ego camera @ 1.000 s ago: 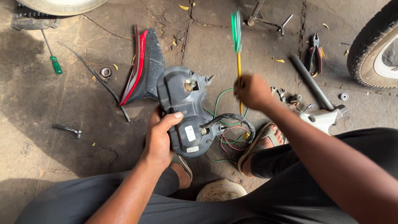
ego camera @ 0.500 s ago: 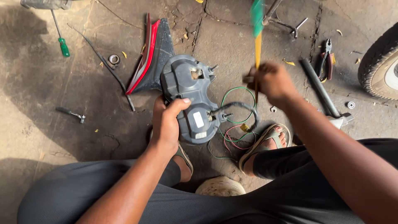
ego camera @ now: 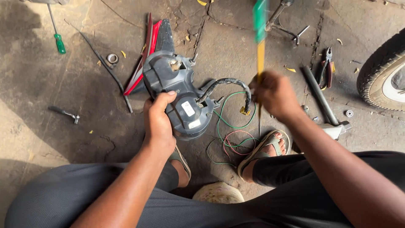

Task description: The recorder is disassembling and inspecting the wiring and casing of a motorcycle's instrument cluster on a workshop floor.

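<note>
My left hand (ego camera: 158,122) grips a dark grey plastic instrument housing (ego camera: 177,90), back side up, held just above the concrete floor. A black sheathed cable (ego camera: 228,82) loops out of it, ending in a small yellow connector (ego camera: 244,111), with thin green and red wires (ego camera: 230,135) trailing to the floor. My right hand (ego camera: 274,95) is closed on a screwdriver with a yellow shaft and green handle (ego camera: 260,25), upright and motion-blurred, just right of the connector. A red and black body panel (ego camera: 149,46) lies behind the housing.
A green-handled screwdriver (ego camera: 57,36), a small ring (ego camera: 112,58) and a black rod (ego camera: 105,67) lie at the left, a small wrench (ego camera: 63,113) lower. Pliers (ego camera: 327,63), a hammer (ego camera: 325,103), a metal tool (ego camera: 287,25) and a tyre (ego camera: 382,74) are at right. My sandalled feet (ego camera: 263,147) rest below.
The view has shifted, so everything sits further right and lower. My right hand with the screwdriver has moved right of the housing, and the cable has swung out toward it.
</note>
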